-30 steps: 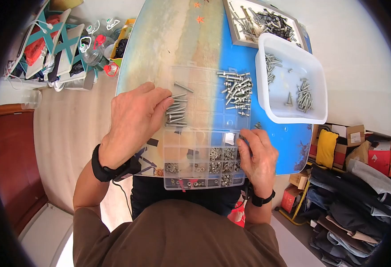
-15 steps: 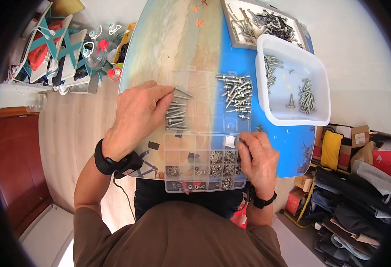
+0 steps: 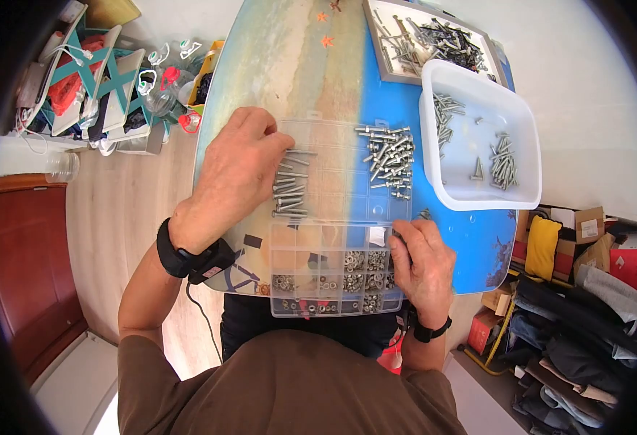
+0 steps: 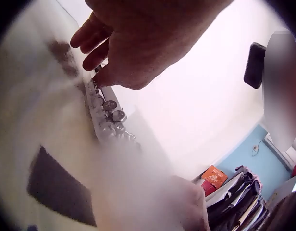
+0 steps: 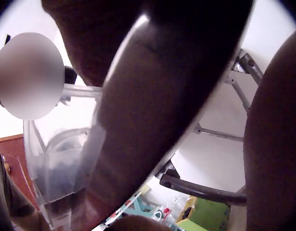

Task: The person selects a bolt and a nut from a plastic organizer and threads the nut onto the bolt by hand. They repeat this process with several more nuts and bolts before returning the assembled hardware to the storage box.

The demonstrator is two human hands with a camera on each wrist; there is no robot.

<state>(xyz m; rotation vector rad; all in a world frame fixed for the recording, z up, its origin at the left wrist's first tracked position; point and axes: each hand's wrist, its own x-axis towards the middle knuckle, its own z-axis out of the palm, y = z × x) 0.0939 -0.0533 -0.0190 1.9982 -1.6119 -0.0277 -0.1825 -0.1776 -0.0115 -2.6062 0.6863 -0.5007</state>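
Since a second ago the left hand (image 3: 238, 159) has shifted farther from the body, along the left side of the case (image 3: 284, 235). The top bolt (image 3: 304, 152), slanted then, now lies nearly parallel to the row below. The right hand (image 3: 425, 268) keeps its place at the case's right edge.

Head view: case open on the bench (image 3: 470, 243), near end overhanging the lap. Left bolts (image 3: 289, 194) lie side by side at the left of its far half; top bolt is farthest out. Left grip: fingers bent, tips at the top bolt's left end; cannot tell whether they pinch it. Right grip: fingers and thumb curled on the case edge, holding it. Right bolts (image 3: 389, 159) are heaped at the far half's right; nuts (image 3: 353, 281) sit in near compartments. Tub (image 3: 489, 204), holding more bolts, stands to the right; tray (image 3: 398, 78) of mixed fasteners beyond it.

Left wrist view: left fingers bent above the row, thumb close to the nearest fingertip; contact unclear. Dark patch (image 4: 59, 187) on the bench below.

Right wrist view: fingers cannot be made out. Blurred clear plastic (image 5: 66, 163) at left; dark metal frame (image 5: 205, 190) at right.
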